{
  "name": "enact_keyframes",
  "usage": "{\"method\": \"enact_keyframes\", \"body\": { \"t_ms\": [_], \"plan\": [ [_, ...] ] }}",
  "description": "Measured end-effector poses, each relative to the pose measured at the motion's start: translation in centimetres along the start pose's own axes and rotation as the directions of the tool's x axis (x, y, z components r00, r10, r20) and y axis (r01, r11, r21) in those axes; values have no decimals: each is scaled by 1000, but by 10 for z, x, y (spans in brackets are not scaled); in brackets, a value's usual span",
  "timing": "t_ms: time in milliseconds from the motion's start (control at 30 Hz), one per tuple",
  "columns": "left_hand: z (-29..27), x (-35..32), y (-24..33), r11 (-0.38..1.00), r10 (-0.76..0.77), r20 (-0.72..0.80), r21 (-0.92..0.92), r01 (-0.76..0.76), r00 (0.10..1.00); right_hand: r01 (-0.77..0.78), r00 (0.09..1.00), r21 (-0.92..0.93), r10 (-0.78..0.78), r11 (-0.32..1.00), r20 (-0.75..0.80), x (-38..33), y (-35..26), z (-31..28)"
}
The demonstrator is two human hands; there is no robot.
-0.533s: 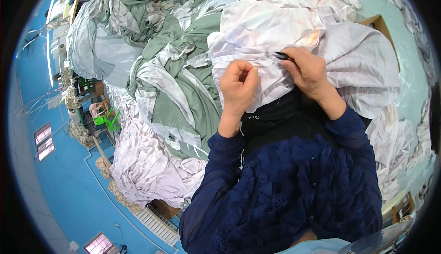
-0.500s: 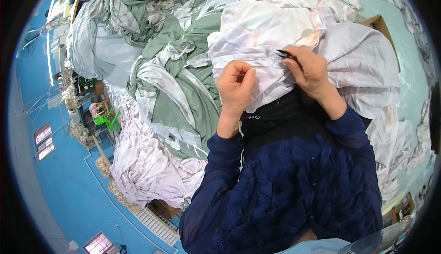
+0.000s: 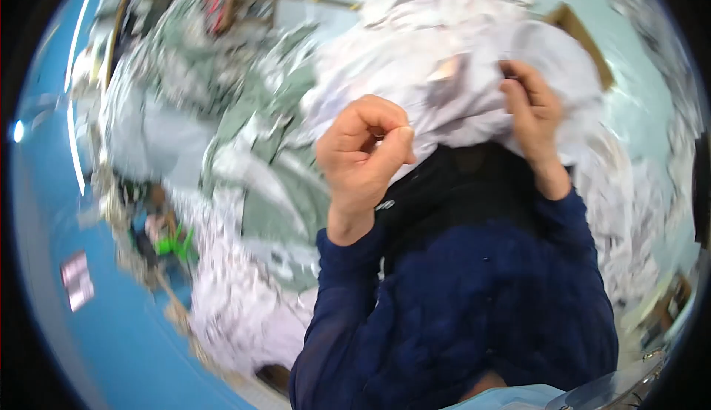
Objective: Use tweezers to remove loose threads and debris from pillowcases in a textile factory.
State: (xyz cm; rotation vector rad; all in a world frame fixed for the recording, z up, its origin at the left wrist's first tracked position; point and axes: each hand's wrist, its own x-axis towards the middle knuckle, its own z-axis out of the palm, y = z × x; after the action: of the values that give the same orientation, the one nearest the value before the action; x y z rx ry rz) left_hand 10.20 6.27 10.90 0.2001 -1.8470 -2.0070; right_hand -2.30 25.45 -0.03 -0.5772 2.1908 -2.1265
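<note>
The white cloth [image 3: 474, 91] is a soft, thin sheet, crumpled into loose folds and smeared by motion blur, bunched just above and between the fingers of both hands in front of the person's chest. The left hand [image 3: 363, 154] is curled nearly into a fist, thumb pressed against the bent forefinger beside the cloth's lower edge; whether a fold is pinched there cannot be told. The right hand [image 3: 533, 114] has its fingers bent over and gripping the cloth's right part, the fabric puckering under them. Both arms wear dark blue quilted sleeves [image 3: 348, 299] with a puffy, stitched surface. Left of the left fingers lies a pile of pale green and white fabric [image 3: 252, 158], limp and creased, and beyond it a smooth blue floor [image 3: 89, 336].
</note>
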Motion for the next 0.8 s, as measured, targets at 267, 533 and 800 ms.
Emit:
{"method": "enact_keyframes", "body": {
  "t_ms": [267,533,800],
  "plan": [
    [208,138,-15,889,129,575,295,-352,808,239,966,-317,-191,918,174,-9,28,-3],
    [374,221,-95,466,279,787,391,-794,551,386,846,-391,-151,835,511,-24,50,2],
    [419,247,-148,37,319,891,328,-944,323,531,845,-316,-464,786,266,-24,52,-13]
  ]
}}
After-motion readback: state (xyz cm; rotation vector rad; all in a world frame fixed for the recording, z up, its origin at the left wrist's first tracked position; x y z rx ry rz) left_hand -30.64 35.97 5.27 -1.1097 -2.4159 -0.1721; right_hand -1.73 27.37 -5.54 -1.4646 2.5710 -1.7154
